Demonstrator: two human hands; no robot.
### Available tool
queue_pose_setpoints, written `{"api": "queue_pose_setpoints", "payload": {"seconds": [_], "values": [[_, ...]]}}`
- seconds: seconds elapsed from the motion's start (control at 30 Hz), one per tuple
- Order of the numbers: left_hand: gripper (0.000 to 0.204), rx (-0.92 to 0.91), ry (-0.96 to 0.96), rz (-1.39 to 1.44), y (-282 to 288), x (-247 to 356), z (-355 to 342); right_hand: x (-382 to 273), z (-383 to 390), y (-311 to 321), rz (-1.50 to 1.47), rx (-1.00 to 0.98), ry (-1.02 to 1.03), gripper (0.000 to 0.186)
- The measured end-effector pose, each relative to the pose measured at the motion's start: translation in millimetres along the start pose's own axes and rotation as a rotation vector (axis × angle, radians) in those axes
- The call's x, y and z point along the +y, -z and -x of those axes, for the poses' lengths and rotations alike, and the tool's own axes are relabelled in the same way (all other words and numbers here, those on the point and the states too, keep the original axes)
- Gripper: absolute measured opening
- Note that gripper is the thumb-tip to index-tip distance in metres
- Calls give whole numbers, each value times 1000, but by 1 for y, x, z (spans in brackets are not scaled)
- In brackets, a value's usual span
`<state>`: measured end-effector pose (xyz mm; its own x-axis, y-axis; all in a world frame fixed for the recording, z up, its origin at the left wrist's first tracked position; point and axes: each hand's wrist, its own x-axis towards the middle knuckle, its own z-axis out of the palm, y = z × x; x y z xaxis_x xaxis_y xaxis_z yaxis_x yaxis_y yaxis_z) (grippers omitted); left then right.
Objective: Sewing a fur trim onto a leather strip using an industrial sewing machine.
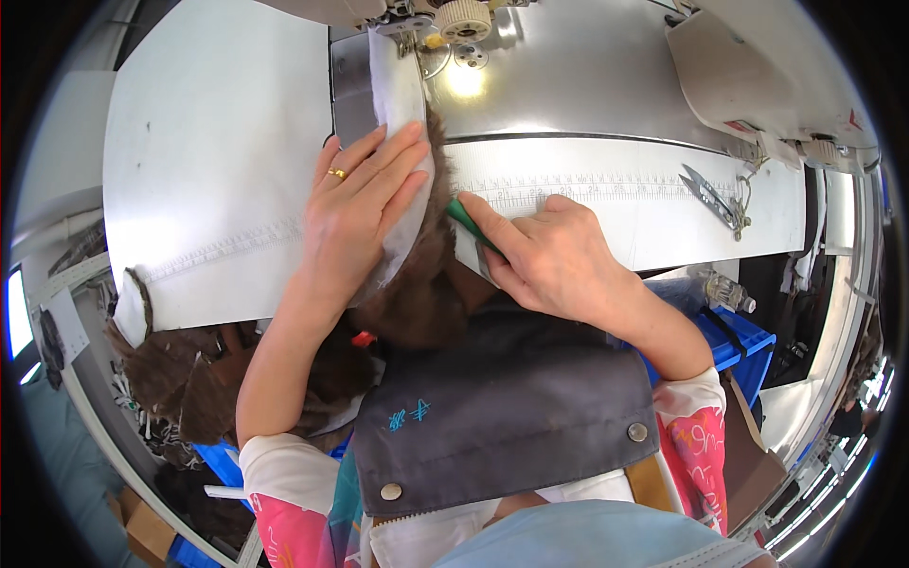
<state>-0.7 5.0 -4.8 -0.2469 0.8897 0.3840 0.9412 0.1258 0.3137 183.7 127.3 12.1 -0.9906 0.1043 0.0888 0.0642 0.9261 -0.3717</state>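
Brown fur (417,298): centre, running up to 12 o'clock, white backing (396,85) at presser foot (407,44)
Left hand (352,208): 11 o'clock, flat on backing, fingers straight, slightly apart
Right hand (554,251): 2 o'clock, fingers clamped on green tool (463,218) beside fur
Snips (708,195): 2 o'clock, farther out, on white tabletop (615,222)

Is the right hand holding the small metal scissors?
No, the scissors lie apart from the right hand, on the white tabletop, while that hand holds a green object.
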Motion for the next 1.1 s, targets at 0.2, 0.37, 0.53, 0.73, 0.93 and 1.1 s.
{"api": "queue_pose_setpoints", "payload": {"seconds": [0.2, 0.37, 0.53, 0.73, 0.93, 1.1], "values": [[22, 45, 34, 31, -11, -7, -14, 15, -16, 2, 29, 60, 8, 51], [21, 118, 14, 42, -22, -19, -30, 27, -31, 2, -1, 173, 15, 37], [21, 165, 173, 218, -9, -20, -20, 8, -1, 8, -63, 110, -94, 28], [31, -60, 398, 688, 40, 34, 22, 1, 3, 3, -946, 380, -431, 20], [19, -294, 744, 785, 39, 64, 63, -40, 29, -14, -482, 155, -95, 24], [22, -86, 831, 948, 32, 85, 75, -69, 41, -41, -532, 211, 48, 29]]}}
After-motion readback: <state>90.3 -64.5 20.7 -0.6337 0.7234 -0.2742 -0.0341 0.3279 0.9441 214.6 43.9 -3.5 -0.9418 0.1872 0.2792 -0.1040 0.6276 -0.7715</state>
